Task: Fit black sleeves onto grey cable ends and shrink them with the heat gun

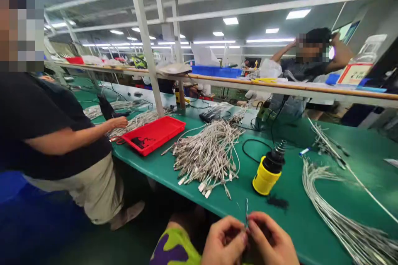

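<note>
At the bottom edge of the view, the left hand (224, 241) and the right hand (273, 240) are held close together, fingertips almost touching. A thin wire (246, 211) is pinched between them, and its free end is pointed straight up above the thumbs. The fingers of both hands are curled inward; which fingers press on the wire's lower part cannot be told, since it is hidden in the grip.

The hands are held at the near edge of a green table (292, 227). Just beyond the right hand, a small black scrap (277, 202) is seen on the table, and behind it a yellow stand (266, 172) with a black top is placed upright. Farther out, ahead and to the left of the left hand, a pile of short cables (208, 154) is spread, and beyond it a red tray (154, 133) is set. To the right of the right hand, a bundle of long cables (342, 223) is laid along the table.

Well to the left, a co-worker's hand (120, 122) is rested beside the red tray.
</note>
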Demonstrator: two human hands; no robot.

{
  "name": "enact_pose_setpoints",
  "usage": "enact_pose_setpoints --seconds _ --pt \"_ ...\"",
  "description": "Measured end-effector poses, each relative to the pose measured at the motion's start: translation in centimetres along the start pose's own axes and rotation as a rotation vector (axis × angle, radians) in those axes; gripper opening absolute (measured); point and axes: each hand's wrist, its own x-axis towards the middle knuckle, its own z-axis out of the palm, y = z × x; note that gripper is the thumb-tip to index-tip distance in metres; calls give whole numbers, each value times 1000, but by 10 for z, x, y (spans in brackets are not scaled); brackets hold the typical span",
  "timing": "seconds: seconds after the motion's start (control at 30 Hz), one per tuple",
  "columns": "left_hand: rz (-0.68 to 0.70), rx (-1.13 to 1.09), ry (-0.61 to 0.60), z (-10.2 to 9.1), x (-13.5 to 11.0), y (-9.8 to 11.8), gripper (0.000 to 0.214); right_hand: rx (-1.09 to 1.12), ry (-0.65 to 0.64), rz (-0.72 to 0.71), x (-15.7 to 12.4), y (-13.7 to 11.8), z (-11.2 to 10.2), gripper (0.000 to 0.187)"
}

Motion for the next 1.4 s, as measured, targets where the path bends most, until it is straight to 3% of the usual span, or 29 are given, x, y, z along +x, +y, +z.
enact_pose_setpoints --seconds 0.17,0.33,0.47,0.73,0.97,1.1,1.2,1.3,1.4 --pt "-29 41 66 -1 -16 20 42 -33 -57 71 -6 -19 15 37" --pt "-35 16 86 -6 -18 25 44 -61 -83 74 -16 -20 22 30" --pt "-7 -2 114 -4 -17 26 45 -120 -36 11 -17 -10 26 26" --pt "-116 -253 85 -7 -16 22 31 71 110 12 -18 -5 46 18" --pt "-158 -360 72 -18 -10 19 25 11 56 -227 -14 -3 46 7" --pt "-167 -342 94 -21 -6 20 29 -227 -53 -206 -3 17 25 16" --pt "-163 -338 113 -22 -3 19 29 -596 4 14 25 44 -12 27" --pt "-152 -315 112 -21 -2 16 30 -791 132 239 61 75 -57 29" --pt "-135 -291 132 -20 -1 14 29 -962 142 436 89 100 -87 25"
